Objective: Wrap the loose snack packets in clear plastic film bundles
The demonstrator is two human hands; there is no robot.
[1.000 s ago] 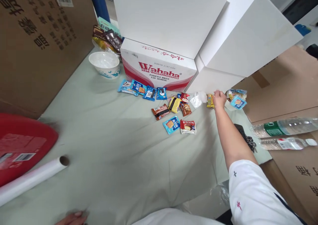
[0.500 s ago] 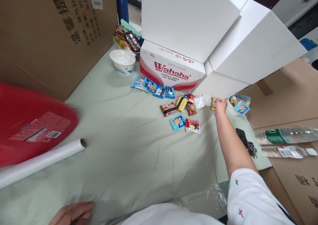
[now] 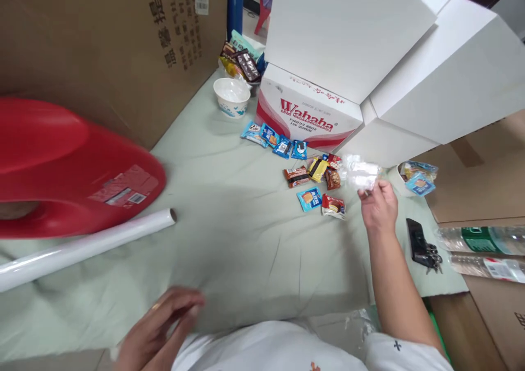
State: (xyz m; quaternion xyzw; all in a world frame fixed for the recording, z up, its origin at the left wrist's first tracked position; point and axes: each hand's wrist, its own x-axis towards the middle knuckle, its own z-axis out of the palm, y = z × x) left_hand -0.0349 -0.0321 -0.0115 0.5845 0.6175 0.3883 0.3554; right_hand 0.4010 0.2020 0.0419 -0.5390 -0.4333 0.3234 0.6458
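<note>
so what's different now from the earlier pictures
The right hand has drawn back toward the person from the small yellow packet, which no longer shows, and now appears to hold the clear plastic wrapper. The left hand has come farther forward over the cloth. The other snack packets, Wahaha box and patterned bowl stayed put.

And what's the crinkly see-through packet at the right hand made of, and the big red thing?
The packet looks like thin, shiny plastic film: it's partly see-through and wrinkled, with bright glints. The big red thing is probably hard, glossy plastic, as it has rounded edges and soft highlights.
</note>
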